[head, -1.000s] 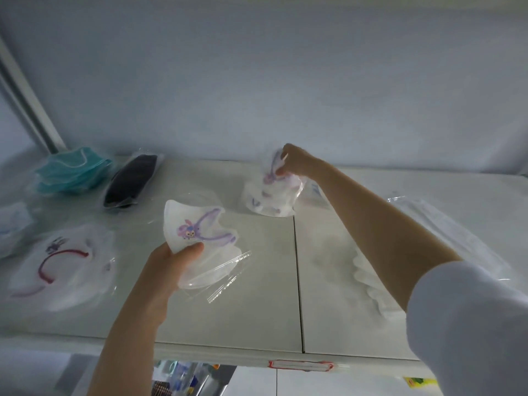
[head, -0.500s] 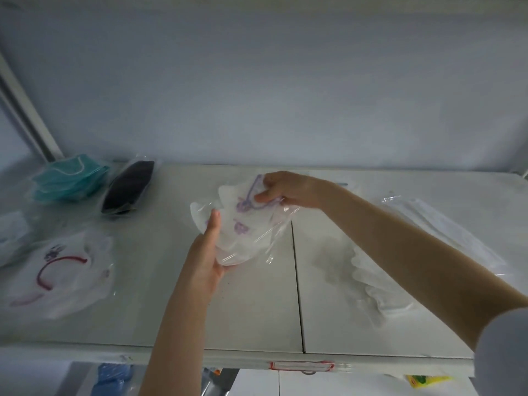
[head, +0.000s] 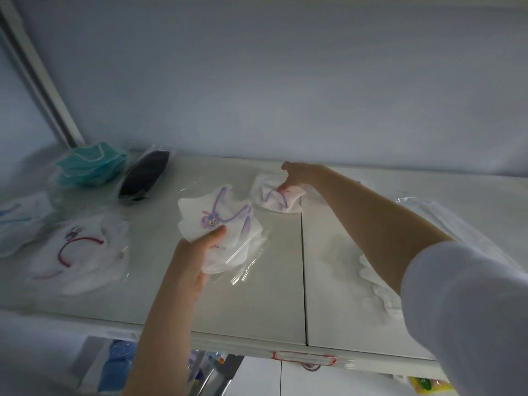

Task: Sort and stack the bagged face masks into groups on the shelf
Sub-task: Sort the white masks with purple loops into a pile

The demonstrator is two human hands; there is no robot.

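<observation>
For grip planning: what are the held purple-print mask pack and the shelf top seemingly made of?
Purple-print white mask pack: soft nonwoven-looking fabric in thin clear glossy film, per glare streaks. White shelf top: smooth, faintly reflective, perhaps painted metal or laminate.

Glossy clear plastic bag [head: 243,261], smooth shelf [head: 257,304]

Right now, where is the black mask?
In the head view, the black bagged mask lies at the back left of the shelf, just right of the teal mask stack.
</observation>
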